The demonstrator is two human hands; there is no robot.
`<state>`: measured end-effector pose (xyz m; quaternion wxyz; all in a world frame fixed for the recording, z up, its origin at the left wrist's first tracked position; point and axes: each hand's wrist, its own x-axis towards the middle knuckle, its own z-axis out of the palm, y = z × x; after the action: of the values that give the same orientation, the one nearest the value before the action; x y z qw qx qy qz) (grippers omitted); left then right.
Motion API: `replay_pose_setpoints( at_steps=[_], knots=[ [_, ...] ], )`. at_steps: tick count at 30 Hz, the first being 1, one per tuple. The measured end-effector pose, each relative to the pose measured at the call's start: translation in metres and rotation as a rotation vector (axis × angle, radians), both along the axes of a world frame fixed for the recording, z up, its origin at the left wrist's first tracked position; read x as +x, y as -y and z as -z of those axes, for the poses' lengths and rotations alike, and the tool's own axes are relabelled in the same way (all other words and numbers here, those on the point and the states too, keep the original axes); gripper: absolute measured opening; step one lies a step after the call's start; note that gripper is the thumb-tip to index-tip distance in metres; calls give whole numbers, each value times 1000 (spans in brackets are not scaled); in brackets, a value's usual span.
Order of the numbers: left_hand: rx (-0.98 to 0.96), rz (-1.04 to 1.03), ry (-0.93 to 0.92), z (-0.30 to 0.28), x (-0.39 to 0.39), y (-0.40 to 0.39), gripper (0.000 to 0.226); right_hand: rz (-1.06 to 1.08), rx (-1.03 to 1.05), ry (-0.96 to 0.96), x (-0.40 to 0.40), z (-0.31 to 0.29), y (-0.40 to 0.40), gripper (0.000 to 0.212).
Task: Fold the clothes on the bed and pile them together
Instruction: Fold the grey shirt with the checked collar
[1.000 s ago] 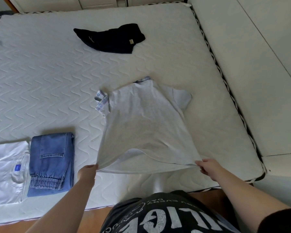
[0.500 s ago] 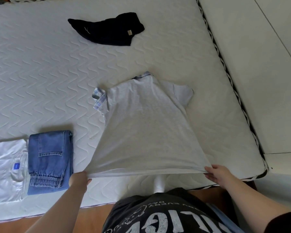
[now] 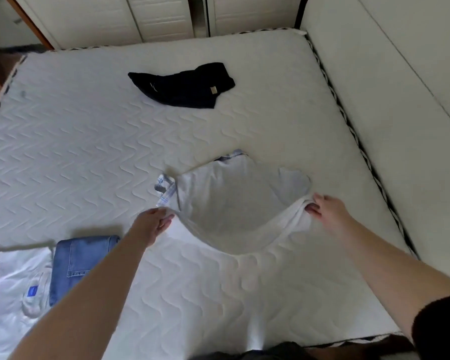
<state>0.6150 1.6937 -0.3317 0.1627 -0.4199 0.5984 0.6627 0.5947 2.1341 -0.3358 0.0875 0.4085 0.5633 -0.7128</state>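
A: Mid-mattress (image 3: 89, 141): grey shirt (image 3: 226, 203), hem doubled back. Left hand (image 3: 151, 224) and right hand (image 3: 327, 209) each pinch a hem corner.
B: Fingertips buried in cloth. Folded jeans (image 3: 81, 258) half behind forearm, white tee (image 3: 13, 284) cropped.

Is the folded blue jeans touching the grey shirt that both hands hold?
Apart. The head view shows bare mattress between the jeans and the grey shirt.
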Motion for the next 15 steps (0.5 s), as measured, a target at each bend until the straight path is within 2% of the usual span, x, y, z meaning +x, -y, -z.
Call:
replay_pose_setpoints(
  at_steps=[4,7,11,15],
  knots=[
    [-3,-109,-246,-103,-128,2,19,-30,37,-285,-127,-105,-5,21],
    [3,-267,-416,-193,-200,12,14,-13,54,-457,-197,-195,-17,12],
    [-20,-341,-623,-297,-261,31,16,25,58,-641,-242,-295,-37,10],
    [-129,-358,-669,-345,-281,51,8,60,23,-708,-247,-344,-54,8]
  ],
)
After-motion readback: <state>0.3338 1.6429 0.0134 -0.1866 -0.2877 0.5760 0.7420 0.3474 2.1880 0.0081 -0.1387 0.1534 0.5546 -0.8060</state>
